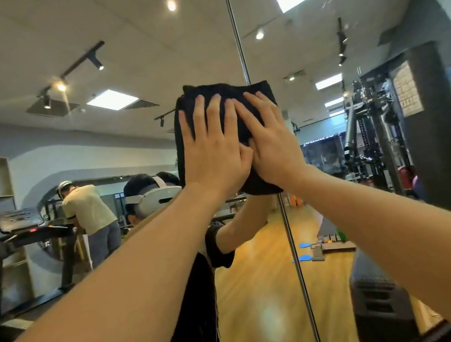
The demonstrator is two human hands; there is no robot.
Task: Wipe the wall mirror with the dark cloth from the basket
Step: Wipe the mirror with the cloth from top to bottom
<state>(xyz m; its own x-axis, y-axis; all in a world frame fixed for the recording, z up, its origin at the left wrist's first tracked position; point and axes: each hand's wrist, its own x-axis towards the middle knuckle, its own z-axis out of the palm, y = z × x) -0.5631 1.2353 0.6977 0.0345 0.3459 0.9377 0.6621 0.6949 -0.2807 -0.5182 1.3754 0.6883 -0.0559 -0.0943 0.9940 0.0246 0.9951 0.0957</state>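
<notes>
The wall mirror (338, 256) fills the whole view and reflects a gym room. A folded dark cloth (222, 93) lies flat against the glass at head height, across a vertical seam between two mirror panels. My left hand (211, 149) presses on the cloth with straight, spread fingers. Beside it, my right hand (270, 139) presses on the cloth the same way, its fingers partly over the left hand's. Both arms reach up and forward. The basket is not in view.
The metal seam (236, 33) runs from top to bottom of the mirror. The reflection shows me in a headset (156, 196), another person (88, 213) bent by a treadmill (18, 234), a weight machine (373, 129) at right and a wooden floor.
</notes>
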